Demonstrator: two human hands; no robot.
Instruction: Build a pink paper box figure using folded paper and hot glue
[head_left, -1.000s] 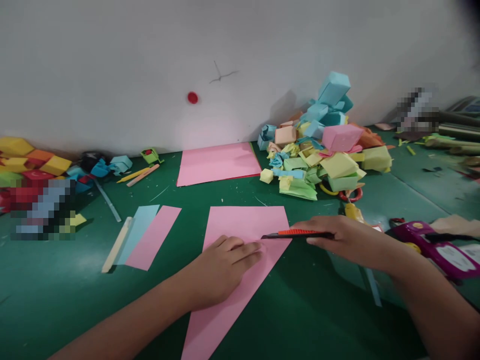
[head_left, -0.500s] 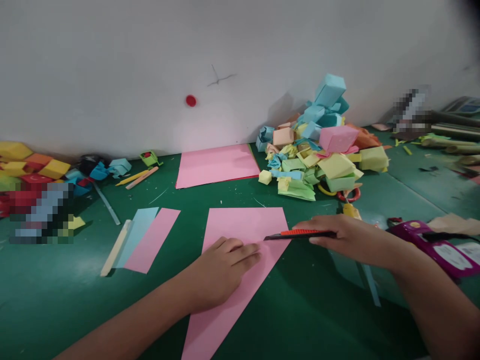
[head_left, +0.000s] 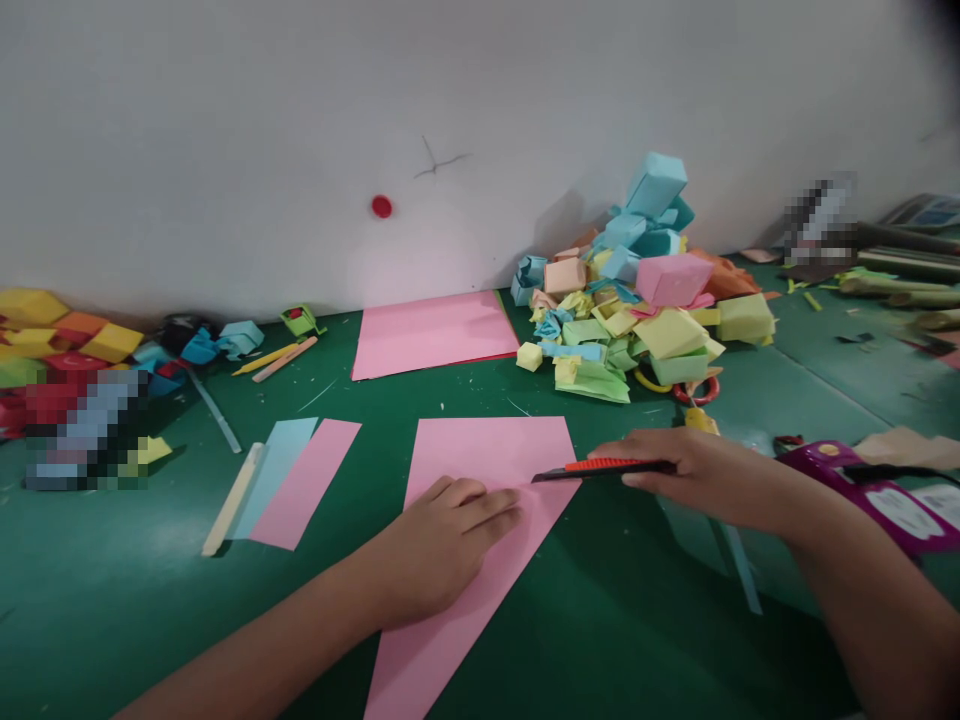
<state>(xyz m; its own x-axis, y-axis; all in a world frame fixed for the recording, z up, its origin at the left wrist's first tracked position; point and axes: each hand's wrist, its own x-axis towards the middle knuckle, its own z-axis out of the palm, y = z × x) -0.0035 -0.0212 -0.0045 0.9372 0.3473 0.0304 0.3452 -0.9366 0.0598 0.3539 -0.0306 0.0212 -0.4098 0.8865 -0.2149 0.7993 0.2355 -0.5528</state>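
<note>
A pink sheet of paper (head_left: 480, 450) with a slanting right edge lies on the green table in front of me. My left hand (head_left: 450, 545) rests flat on it, fingers stretched toward the right and pressing the paper. My right hand (head_left: 697, 470) grips a box cutter (head_left: 611, 467) with an orange-red and black handle. Its blade points left, and the tip is at the paper just beyond my left fingertips. Whether the tip touches the paper cannot be made out for certain.
Left of the paper lie a pink strip (head_left: 307, 485), a light blue strip (head_left: 274, 475) and a wooden stick (head_left: 232, 500). More pink sheets (head_left: 435, 335) lie by the wall. A heap of folded paper boxes (head_left: 637, 300) stands back right, with scissors (head_left: 697, 390) before it and a purple object (head_left: 870, 490) at right.
The box cutter's tip has shifted very slightly to the right. My left hand stays in the same place on the pink paper.
</note>
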